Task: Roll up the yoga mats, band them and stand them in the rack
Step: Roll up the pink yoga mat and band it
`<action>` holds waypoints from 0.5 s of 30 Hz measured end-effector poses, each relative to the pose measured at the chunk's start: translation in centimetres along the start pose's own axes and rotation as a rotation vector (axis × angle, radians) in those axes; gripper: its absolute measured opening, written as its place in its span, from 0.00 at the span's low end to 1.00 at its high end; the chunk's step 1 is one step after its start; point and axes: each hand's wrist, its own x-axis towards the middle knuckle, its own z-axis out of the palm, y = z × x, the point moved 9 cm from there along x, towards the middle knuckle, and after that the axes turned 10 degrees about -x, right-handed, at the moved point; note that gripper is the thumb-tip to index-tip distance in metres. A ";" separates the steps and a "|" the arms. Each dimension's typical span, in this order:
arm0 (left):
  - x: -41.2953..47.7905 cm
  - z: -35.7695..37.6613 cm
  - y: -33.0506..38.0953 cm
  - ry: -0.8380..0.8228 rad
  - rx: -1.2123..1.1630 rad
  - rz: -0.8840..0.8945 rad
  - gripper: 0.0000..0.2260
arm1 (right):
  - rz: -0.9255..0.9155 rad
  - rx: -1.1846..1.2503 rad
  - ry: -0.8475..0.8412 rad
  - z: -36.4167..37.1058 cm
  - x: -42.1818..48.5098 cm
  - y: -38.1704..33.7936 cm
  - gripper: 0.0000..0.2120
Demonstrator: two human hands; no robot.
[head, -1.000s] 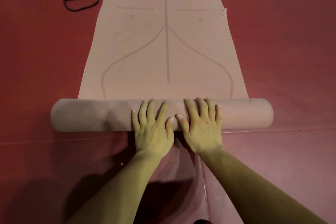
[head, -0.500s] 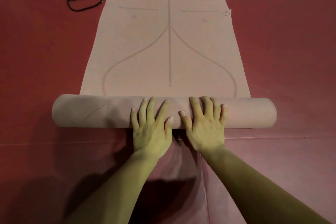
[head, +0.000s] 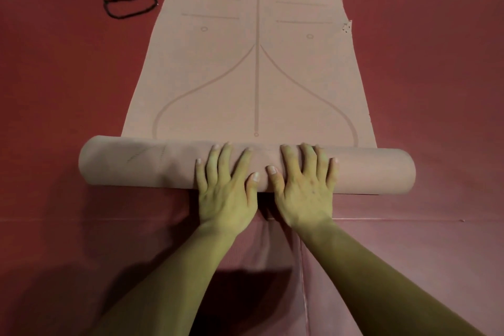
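The rolled part of the pink yoga mat (head: pixel 141 163) is pressed by the left hand (head: pixel 225 191) and right hand (head: pixel 304 189), fingers flat and spread, nothing gripped.

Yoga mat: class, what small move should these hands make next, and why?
Probably push the rolled part of the yoga mat forward: the left hand and right hand press flat on it, a long stretch lies unrolled ahead, and the black band lies unused on the floor.
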 end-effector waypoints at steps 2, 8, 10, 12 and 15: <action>0.7 0.2 -0.1 -0.005 -0.008 -0.004 0.24 | -0.002 0.020 -0.024 -0.1 0.4 0.0 0.28; 2.9 0.2 0.1 -0.010 0.007 -0.025 0.23 | -0.017 0.030 -0.001 0.2 0.0 0.2 0.29; 2.6 0.2 0.2 -0.001 0.007 -0.009 0.23 | -0.014 0.035 -0.006 0.7 0.2 0.3 0.28; 1.8 0.2 0.2 0.017 0.001 0.024 0.24 | -0.012 0.043 -0.018 0.9 0.5 0.3 0.28; 1.5 0.6 0.1 0.026 0.014 0.027 0.25 | -0.029 0.043 -0.048 0.8 1.3 0.1 0.29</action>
